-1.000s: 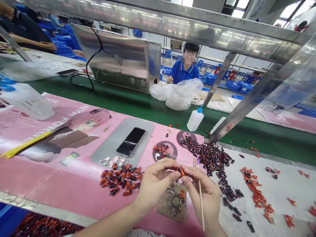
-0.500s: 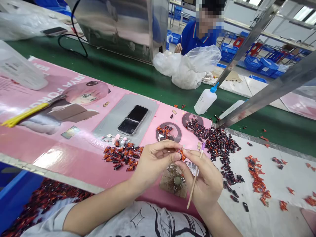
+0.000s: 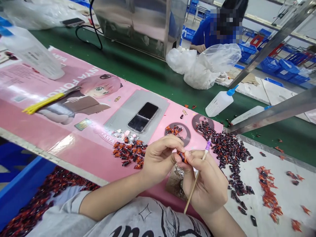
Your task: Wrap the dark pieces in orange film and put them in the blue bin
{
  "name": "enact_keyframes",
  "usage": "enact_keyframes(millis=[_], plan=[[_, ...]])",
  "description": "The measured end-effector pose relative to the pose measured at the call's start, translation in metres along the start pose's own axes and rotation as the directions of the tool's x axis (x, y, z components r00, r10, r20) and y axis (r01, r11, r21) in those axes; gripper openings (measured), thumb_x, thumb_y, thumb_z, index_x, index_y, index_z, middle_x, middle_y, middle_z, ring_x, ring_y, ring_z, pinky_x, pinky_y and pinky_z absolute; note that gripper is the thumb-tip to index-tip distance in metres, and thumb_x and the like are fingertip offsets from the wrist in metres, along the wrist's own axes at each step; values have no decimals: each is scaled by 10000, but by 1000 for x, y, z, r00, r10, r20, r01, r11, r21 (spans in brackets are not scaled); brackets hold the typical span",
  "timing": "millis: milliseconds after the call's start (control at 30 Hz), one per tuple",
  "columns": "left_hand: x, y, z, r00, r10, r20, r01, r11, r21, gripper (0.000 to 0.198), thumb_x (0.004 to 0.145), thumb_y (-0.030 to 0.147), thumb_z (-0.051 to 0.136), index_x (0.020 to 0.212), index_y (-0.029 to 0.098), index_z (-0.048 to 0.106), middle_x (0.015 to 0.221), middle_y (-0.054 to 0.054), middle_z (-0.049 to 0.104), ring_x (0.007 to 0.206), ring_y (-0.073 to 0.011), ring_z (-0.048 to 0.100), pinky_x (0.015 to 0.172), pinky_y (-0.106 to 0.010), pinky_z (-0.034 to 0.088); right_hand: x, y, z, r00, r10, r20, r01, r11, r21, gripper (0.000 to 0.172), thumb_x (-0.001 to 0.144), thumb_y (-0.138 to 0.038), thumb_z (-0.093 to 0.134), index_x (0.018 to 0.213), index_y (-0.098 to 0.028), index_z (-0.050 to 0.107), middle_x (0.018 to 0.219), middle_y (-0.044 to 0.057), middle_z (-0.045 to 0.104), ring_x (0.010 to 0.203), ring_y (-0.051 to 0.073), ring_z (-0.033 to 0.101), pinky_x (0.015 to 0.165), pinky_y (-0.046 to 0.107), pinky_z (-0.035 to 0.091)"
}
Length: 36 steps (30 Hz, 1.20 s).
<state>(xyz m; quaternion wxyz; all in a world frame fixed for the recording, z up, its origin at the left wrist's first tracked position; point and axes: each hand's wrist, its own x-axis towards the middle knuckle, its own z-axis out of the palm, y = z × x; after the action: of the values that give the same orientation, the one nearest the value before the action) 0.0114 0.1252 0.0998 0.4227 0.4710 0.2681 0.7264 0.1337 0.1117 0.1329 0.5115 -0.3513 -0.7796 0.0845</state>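
My left hand [image 3: 159,158] pinches a small orange-and-black plastic piece [image 3: 182,156] between thumb and fingertips. On the other side of that piece, the thumb and forefinger of my right hand [image 3: 209,181] close on it too. A thin wooden stick with a purple tip [image 3: 194,189] is also held in my right hand, slanting across the palm. Left of my hands lies a pile of orange-and-black pieces [image 3: 129,153]. Black pieces [image 3: 227,144] are heaped to the right, with loose orange pieces [image 3: 269,194] beyond. A stained brown pad [image 3: 174,186] is partly hidden under my hands.
A phone [image 3: 143,117] lies on the pink mat [image 3: 89,158]. White bottles with blue caps, one of them a glue bottle [image 3: 218,103], stand or lie around. A metal post [image 3: 274,115] slants at right. A blue bin [image 3: 22,187] of pieces sits lower left. Opposite, a person works.
The view has shifted, so the bench appears farther right. Both hands still pinch the piece, which now shows more of its dark side. The person opposite has bent their head down.
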Motion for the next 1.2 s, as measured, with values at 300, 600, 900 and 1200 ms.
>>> enact_keyframes(millis=[300,600,900,1200], plan=[[3,5,-17,989,-126,-72,128,991,33,206,788,427,827,779,225,785,733,-42,706,654,-140,630,602,-239,538,3,2,8,999,-4,55,3,1000,9,179,908,-129,693,1067,-194,644,885,54,712,800,174,703,691,288,613],[-5,8,-23,996,-86,-1,85,979,183,129,837,329,785,774,217,788,727,-54,725,660,-153,662,572,-226,536,-5,8,8,984,159,80,-167,979,116,175,872,-195,760,1014,-212,659,892,22,708,822,164,694,722,280,595],[-22,-2,-5,992,-104,68,85,966,242,124,866,256,723,763,201,765,738,-63,746,658,-172,685,621,-278,573,-29,11,-3,983,180,-29,-177,981,77,119,880,-125,714,871,-207,628,759,-5,638,669,137,637,585,246,533],[20,-63,-50,937,-298,183,40,611,791,105,837,194,659,849,195,763,865,-84,790,798,-228,711,790,-364,570,-76,54,-47,907,421,-1,-417,899,-137,215,957,-337,626,1112,-214,712,1062,88,764,878,202,722,778,360,596]])
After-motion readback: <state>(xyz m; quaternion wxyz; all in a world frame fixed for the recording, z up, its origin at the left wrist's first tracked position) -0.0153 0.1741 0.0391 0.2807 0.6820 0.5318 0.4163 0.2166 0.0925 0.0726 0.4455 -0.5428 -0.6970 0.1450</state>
